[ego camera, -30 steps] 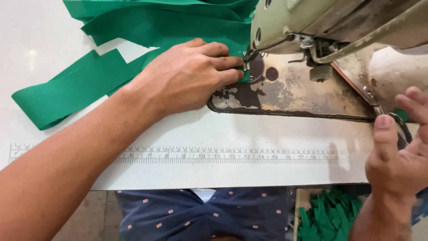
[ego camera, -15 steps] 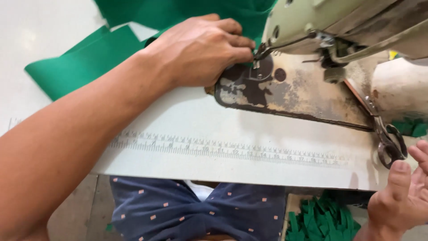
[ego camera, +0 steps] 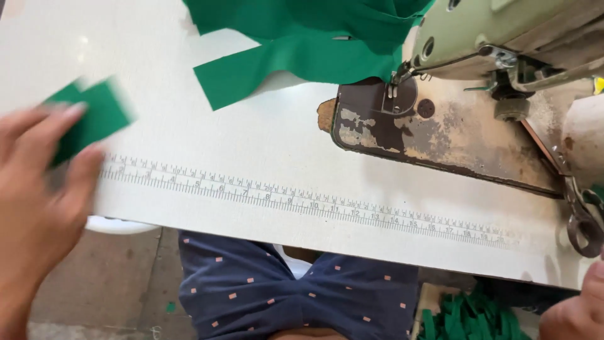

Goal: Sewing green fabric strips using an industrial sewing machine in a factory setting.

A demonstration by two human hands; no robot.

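Note:
My left hand (ego camera: 39, 208) is blurred at the left edge of the white table (ego camera: 264, 151), pinching a small green fabric piece (ego camera: 91, 118) between thumb and fingers. Only a bit of my right hand (ego camera: 576, 311) shows at the bottom right corner, below the table edge; its fingers are out of view. A larger green cloth (ego camera: 302, 38) lies under the needle (ego camera: 395, 85) of the pale green sewing machine (ego camera: 503, 31), with a strip hanging toward the table's middle.
The machine's worn brown metal bed (ego camera: 440, 135) sits at right. A printed ruler strip (ego camera: 302, 201) runs along the table's near edge. Scissors (ego camera: 585, 220) lie at the far right. Green fabric scraps (ego camera: 472, 315) are piled below the table by my lap.
My left hand has left the needle area and swung left to the table's edge, now with a small green piece in it. My right hand has dropped lower, out of the frame's corner.

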